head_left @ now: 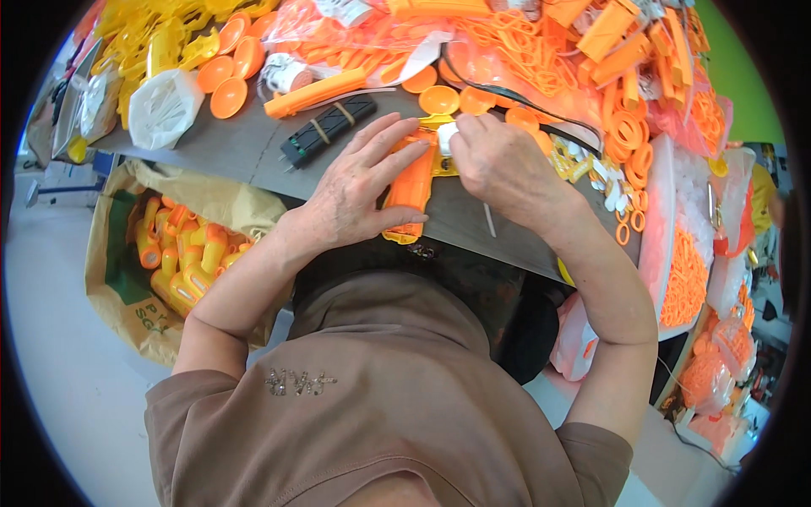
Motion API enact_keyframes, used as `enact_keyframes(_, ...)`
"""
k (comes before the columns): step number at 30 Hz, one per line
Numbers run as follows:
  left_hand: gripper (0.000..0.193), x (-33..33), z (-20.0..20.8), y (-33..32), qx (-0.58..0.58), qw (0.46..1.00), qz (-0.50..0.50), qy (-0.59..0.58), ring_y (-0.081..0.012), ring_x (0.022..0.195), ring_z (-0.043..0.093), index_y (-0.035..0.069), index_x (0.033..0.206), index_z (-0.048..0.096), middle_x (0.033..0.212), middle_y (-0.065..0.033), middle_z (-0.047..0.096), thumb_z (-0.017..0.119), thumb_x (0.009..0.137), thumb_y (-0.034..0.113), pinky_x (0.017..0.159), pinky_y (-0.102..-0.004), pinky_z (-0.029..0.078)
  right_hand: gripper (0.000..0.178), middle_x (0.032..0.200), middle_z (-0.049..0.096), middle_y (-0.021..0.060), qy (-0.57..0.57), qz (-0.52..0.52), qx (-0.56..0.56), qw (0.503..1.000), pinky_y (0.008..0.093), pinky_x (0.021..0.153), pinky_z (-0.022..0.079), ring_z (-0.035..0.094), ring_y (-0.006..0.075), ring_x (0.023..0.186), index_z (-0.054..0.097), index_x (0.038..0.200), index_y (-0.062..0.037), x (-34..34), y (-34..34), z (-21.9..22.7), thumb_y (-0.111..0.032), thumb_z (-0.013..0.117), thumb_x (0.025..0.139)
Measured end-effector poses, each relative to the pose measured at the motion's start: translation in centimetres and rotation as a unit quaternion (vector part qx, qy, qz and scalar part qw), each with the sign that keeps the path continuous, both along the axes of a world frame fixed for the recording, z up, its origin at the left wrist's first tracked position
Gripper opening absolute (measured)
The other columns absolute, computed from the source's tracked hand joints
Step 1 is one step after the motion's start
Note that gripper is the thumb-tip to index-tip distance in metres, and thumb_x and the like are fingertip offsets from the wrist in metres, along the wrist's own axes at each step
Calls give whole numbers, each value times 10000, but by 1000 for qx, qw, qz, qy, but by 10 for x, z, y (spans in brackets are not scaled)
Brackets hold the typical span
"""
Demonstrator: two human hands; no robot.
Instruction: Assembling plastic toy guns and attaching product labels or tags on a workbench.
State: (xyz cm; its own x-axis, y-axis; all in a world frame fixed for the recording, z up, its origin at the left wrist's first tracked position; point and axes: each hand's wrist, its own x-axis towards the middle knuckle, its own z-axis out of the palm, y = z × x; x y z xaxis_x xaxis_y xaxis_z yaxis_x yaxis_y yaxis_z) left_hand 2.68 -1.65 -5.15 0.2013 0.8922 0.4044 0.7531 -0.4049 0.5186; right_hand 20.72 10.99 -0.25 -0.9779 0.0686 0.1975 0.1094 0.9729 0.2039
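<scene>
An orange plastic casing half (410, 188) with yellow parts at its ends lies near the table's front edge. My left hand (359, 182) spans it, thumb at the near end and fingers over its left side and top, holding it down. Right beside it, my right hand (507, 160) is pinched on a small white part (447, 139) over a yellow plastic piece (443, 160). Curled fingers hide part of that white part. A thin white wire (490, 220) lies below my right hand. Left of the casing is a black electric screwdriver (328, 131) with a rubber band round it.
Orange cups (228, 97), orange straps (515, 51) and long orange casings (317, 91) crowd the table's far side. A paper bag (118, 287) of yellow-orange parts stands at left. Orange rings (627, 131) and a bin (655, 228) of small orange pieces are at right.
</scene>
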Motion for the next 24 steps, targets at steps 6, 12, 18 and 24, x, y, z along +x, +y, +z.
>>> enact_keyframes(6, 746, 2, -5, 5, 38, 999, 3, -3, -402, 1276, 384, 9, 1272, 511, 1355, -195, 442, 794, 661, 330, 1030, -469, 360, 116, 783, 520, 86, 44, -50, 23, 997, 312, 589, 473, 553, 203, 724, 544, 776, -27, 5, -6, -11, -104, 585, 699)
enact_keyframes(12, 777, 3, -9, 6, 29, 999, 1, -16, -402, 1316, 336, 24, 1308, 482, 1395, -204, 398, 796, 668, 332, 1058, -467, 325, 154, 934, 618, 109, 253, -188, -97, 944, 331, 804, 471, 591, 263, 898, 631, 949, -16, 69, -3, 18, -37, 569, 810)
enact_keyframes(18, 815, 7, -11, 7, 20, 999, 19, -42, -386, 1336, 310, 44, 1342, 444, 1429, -210, 337, 803, 672, 340, 1070, -466, 310, 229, 851, 662, 179, 201, -630, -24, 750, 362, 743, 484, 645, 289, 817, 663, 919, 21, 281, 46, 47, -175, 609, 814)
enact_keyframes(24, 802, 6, -13, 7, 22, 997, 39, -56, -376, 1326, 336, 44, 1341, 444, 1424, -212, 343, 794, 686, 346, 1060, -447, 331, 254, 825, 650, 209, 19, -732, -43, 679, 429, 721, 476, 628, 366, 790, 671, 835, 8, 338, 50, 17, -231, 629, 759)
